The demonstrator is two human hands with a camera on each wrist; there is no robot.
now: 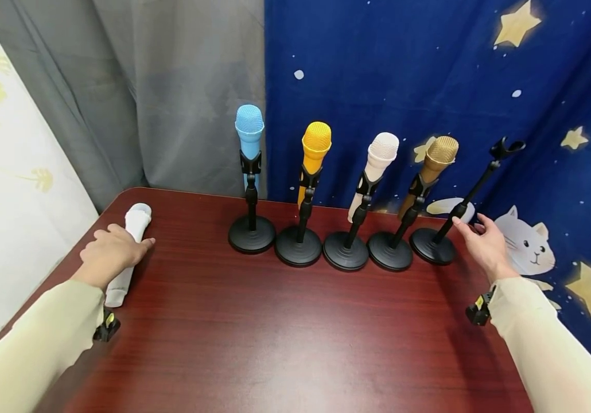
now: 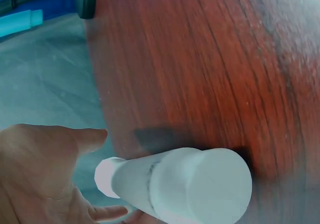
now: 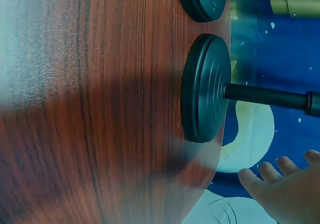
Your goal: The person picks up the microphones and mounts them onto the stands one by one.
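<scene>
A white microphone (image 1: 121,285) lies on the table at the left, its head toward the back edge. My left hand (image 1: 112,252) is over its middle, thumb stretched out to one side and fingers on the other. In the left wrist view the thumb stands apart from the microphone's body (image 2: 170,179), and part of the fingers is hidden behind it. On the right, my right hand (image 1: 486,248) is beside a black microphone stand (image 1: 432,245) whose clip holds nothing. The right wrist view shows loosely bent fingers (image 3: 270,173) near the stand's pole (image 3: 265,95), with a gap between.
Along the back edge stand more black stands bearing a blue microphone (image 1: 249,123), a yellow microphone (image 1: 317,139), a white-headed microphone (image 1: 383,149) and a gold-brown microphone (image 1: 441,152). Behind the dark red table (image 1: 295,321) hang a grey curtain (image 1: 197,86) and a blue starry curtain (image 1: 378,57).
</scene>
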